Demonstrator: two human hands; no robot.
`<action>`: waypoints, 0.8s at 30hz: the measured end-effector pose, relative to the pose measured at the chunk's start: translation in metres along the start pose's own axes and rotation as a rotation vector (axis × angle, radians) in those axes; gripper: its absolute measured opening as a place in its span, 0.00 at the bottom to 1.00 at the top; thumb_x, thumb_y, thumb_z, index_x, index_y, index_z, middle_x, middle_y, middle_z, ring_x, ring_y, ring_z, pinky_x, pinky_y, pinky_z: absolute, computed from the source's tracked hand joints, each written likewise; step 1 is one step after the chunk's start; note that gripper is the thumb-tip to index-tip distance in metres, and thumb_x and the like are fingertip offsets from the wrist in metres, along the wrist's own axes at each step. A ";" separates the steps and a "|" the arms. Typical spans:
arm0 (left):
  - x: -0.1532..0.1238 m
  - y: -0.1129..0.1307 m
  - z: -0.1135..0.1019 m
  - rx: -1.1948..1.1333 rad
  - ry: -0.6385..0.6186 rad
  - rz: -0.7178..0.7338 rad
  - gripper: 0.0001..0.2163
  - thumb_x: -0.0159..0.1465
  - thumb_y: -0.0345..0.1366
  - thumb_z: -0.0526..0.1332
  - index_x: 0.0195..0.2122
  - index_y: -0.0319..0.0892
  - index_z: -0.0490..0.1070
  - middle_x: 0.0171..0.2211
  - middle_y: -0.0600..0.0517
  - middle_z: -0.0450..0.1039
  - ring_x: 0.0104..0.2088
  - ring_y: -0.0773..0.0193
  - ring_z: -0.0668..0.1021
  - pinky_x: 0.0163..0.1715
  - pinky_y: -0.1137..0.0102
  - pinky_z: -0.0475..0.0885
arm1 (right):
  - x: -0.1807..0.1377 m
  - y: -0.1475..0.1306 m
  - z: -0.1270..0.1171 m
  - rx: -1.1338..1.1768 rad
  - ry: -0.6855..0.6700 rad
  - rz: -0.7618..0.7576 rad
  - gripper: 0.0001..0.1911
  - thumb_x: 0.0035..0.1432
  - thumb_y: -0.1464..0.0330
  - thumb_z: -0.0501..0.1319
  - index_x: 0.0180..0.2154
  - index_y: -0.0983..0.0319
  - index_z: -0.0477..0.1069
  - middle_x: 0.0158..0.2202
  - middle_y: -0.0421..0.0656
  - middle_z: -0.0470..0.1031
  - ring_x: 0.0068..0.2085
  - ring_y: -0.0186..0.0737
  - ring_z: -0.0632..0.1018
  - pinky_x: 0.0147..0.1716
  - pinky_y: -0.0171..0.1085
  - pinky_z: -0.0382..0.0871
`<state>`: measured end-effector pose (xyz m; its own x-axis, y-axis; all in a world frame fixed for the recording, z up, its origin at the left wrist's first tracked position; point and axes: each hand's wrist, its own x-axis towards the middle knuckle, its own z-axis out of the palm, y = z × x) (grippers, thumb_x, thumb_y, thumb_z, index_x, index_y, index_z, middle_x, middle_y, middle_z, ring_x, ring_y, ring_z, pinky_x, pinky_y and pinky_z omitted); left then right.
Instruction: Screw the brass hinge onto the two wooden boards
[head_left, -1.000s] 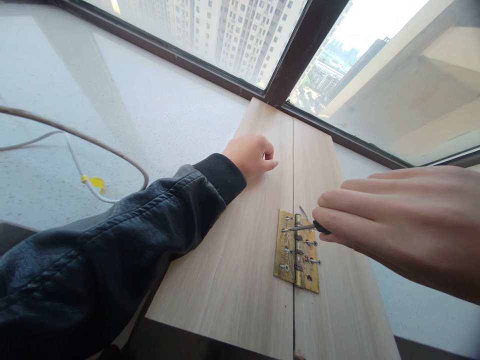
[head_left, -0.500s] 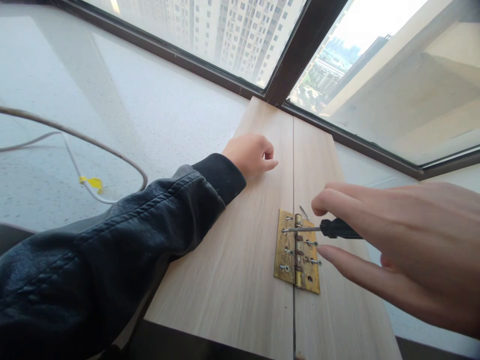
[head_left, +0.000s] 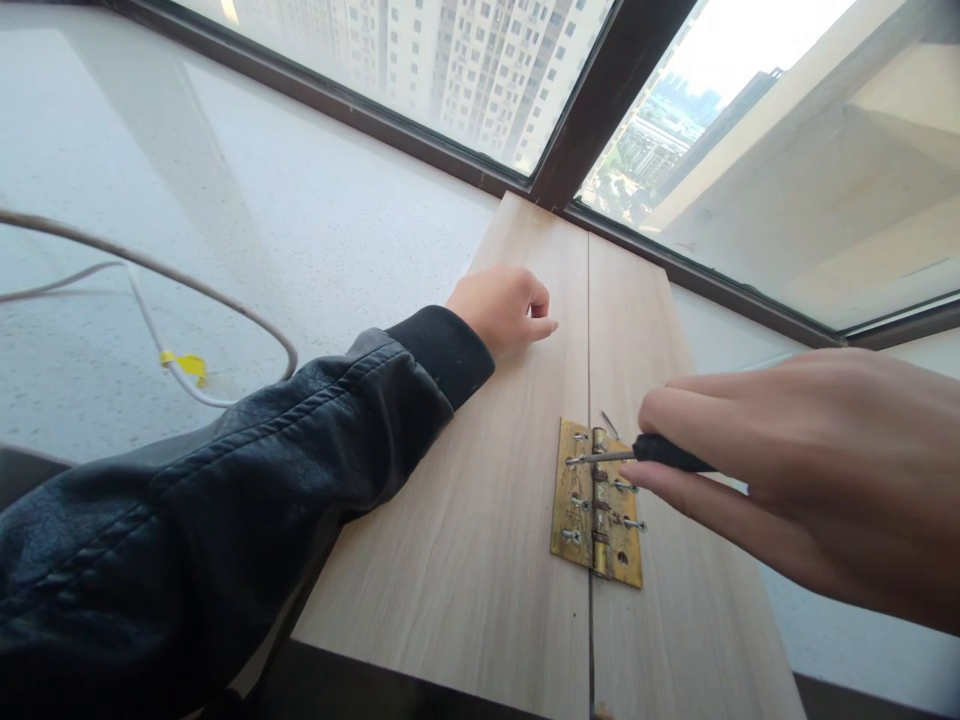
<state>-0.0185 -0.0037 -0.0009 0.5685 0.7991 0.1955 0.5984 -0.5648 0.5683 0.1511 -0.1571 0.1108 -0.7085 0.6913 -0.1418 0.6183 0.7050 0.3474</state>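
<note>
My right hand [head_left: 810,470] pinches the black handle of a screwdriver [head_left: 667,453] between thumb and forefinger. Its shaft points left, and the tip meets a screw [head_left: 574,461] in the left leaf of a brass hinge [head_left: 568,485]. The worn hinge lies open across the seam between two pale wooden boards. Several other screws stand in its holes, some tilted; one hole [head_left: 622,558] at the lower right has no screw. My left hand [head_left: 501,308] rests on the left board [head_left: 450,530] with curled fingers and the thumb out, and nothing shows in it.
A loose screw or nail [head_left: 610,424] lies by the hinge's top edge. Cables [head_left: 225,290] with a yellow tag [head_left: 187,366] loop over the speckled white surface [head_left: 337,230] at left. Beyond the boards' far end runs a dark window frame [head_left: 551,190].
My right thumb and forefinger have come together on the screwdriver handle, where they were spread apart around it. The tip stays at the same screw. My left hand has kept its place.
</note>
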 end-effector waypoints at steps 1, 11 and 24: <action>0.000 0.000 0.000 -0.002 0.001 0.000 0.12 0.64 0.42 0.63 0.39 0.43 0.84 0.36 0.48 0.82 0.36 0.61 0.77 0.35 0.65 0.65 | -0.001 -0.002 0.002 -0.031 0.029 0.024 0.20 0.71 0.63 0.48 0.24 0.56 0.55 0.18 0.38 0.55 0.16 0.42 0.63 0.22 0.42 0.44; 0.000 0.000 0.001 -0.005 0.001 0.003 0.12 0.64 0.42 0.63 0.38 0.42 0.84 0.35 0.48 0.82 0.35 0.60 0.77 0.35 0.65 0.65 | -0.016 -0.001 -0.001 0.128 -0.005 0.053 0.08 0.69 0.67 0.50 0.41 0.56 0.67 0.32 0.38 0.74 0.21 0.38 0.73 0.18 0.40 0.57; 0.000 0.001 0.000 0.000 -0.011 0.012 0.11 0.64 0.42 0.63 0.38 0.42 0.84 0.35 0.49 0.81 0.35 0.61 0.76 0.35 0.65 0.63 | -0.009 0.003 0.016 0.047 0.142 0.121 0.26 0.75 0.57 0.49 0.23 0.55 0.63 0.16 0.38 0.61 0.13 0.41 0.63 0.15 0.44 0.46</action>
<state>-0.0184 -0.0040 -0.0004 0.5821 0.7897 0.1937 0.5915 -0.5747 0.5656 0.1647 -0.1588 0.0984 -0.6672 0.7442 0.0318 0.7144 0.6273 0.3101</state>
